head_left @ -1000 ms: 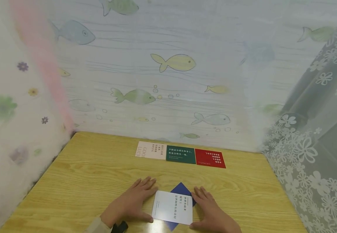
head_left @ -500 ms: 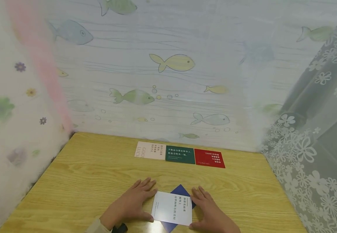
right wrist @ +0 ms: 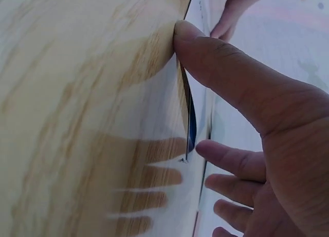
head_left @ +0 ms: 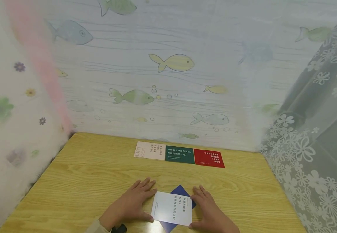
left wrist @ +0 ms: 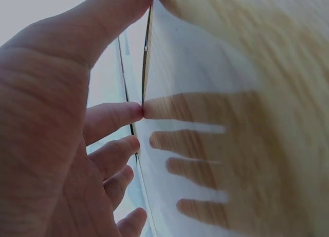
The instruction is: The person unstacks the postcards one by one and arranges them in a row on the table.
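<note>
A white square card (head_left: 171,208) with dark vertical writing lies on a blue card (head_left: 179,189). The blue one is turned askew, so its corners stick out above and below. My left hand (head_left: 132,205) is at the white card's left side, thumb at the near corner and index finger at the far corner. At the right side, my right hand (head_left: 212,212) sets its thumb and index finger likewise by the corners. Both hands have their other fingers spread and extended. In the left wrist view, the thumb and index finger (left wrist: 115,119) meet the card's thin edge.
Behind the hands lie three cards in a row: a pale pink card (head_left: 150,150), a green card (head_left: 180,154) and a red card (head_left: 209,158). The wooden table (head_left: 92,171) meets a fish-patterned curtain (head_left: 171,97) at the back. White floral lace (head_left: 305,174) hangs at right.
The blue card's showing corners have shifted slightly toward the near left under the white card. Both hands have stayed nearly still at the white card's sides.
</note>
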Demonstrator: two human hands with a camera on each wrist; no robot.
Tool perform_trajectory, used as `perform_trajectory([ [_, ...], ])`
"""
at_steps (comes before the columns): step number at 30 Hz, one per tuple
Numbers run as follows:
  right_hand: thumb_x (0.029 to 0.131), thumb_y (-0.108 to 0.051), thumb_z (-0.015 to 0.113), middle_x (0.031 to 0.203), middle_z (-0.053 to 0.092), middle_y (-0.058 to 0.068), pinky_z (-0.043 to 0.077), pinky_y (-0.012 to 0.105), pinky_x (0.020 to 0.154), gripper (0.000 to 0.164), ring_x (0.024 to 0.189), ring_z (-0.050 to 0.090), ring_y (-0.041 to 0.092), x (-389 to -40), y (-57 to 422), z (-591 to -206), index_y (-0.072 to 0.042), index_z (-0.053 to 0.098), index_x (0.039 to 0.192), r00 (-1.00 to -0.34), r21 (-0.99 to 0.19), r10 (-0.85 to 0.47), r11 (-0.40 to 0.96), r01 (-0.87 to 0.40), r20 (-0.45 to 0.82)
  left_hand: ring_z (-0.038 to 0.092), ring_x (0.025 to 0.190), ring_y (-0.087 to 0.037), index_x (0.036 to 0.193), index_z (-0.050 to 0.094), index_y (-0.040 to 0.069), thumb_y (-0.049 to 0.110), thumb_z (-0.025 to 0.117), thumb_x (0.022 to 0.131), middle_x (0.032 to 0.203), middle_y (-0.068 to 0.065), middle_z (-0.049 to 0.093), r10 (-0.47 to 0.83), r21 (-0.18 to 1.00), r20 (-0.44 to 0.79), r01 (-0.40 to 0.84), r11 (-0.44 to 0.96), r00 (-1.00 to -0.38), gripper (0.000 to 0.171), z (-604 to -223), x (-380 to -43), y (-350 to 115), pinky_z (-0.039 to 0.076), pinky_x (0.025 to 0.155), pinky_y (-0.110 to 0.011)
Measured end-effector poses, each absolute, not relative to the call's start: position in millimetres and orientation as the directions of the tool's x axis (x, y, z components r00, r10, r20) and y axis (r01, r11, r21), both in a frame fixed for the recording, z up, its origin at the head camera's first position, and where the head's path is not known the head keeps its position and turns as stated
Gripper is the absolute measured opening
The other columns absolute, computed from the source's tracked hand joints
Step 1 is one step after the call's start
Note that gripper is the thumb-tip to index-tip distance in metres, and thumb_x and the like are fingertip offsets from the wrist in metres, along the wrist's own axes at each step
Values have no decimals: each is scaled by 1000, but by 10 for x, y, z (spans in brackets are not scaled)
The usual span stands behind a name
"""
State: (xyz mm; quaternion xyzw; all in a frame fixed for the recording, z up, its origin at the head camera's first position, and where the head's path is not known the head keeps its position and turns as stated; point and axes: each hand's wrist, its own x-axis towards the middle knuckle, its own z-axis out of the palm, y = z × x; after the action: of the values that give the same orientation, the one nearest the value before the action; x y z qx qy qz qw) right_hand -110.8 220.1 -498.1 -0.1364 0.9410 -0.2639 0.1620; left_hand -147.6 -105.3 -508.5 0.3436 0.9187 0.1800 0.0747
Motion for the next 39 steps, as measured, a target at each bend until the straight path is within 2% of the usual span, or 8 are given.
perform_trajectory([
  [8,66,-46,92,165,30,16,18,74,116,83,154,13,46,-1082,2202,-4984,-15,57,134,-916,-554,-339,814,-172,-214,25,154,-34,150,51,9,68,78,73,164,-11,36,681,387,3,629,675,-732,100,-5110,-1493,-1078,24,124,-56],
  [14,66,-45,93,165,31,15,17,76,115,79,154,14,47,-1072,2193,-4983,-18,56,132,-918,-575,-333,803,-155,-217,28,154,-31,139,62,11,64,81,69,162,-9,40,701,358,68,674,647,-709,90,-5140,-1499,-1064,26,124,-53],
  [21,65,-48,91,166,29,14,15,75,117,87,155,12,46,-1067,2197,-4998,-14,56,138,-908,-543,-354,819,-186,-223,32,152,-29,126,69,16,63,81,66,159,-7,45,725,271,136,730,628,-675,77,-5139,-1486,-1021,30,123,-52],
  [28,63,-60,88,168,27,9,15,74,118,103,155,10,45,-1086,2215,-5016,-17,51,149,-891,-545,-384,813,-203,-240,30,153,-27,129,69,13,69,78,67,160,-6,43,726,262,116,726,636,-678,84,-5117,-1489,-1012,30,123,-51],
  [39,65,-63,86,166,30,11,13,72,120,100,155,13,44,-1106,2225,-5035,-14,52,147,-884,-531,-425,803,-269,-194,33,152,-29,124,70,13,69,77,67,160,-7,44,728,222,188,750,623,-660,80,-5054,-1486,-1041,32,122,-50],
])
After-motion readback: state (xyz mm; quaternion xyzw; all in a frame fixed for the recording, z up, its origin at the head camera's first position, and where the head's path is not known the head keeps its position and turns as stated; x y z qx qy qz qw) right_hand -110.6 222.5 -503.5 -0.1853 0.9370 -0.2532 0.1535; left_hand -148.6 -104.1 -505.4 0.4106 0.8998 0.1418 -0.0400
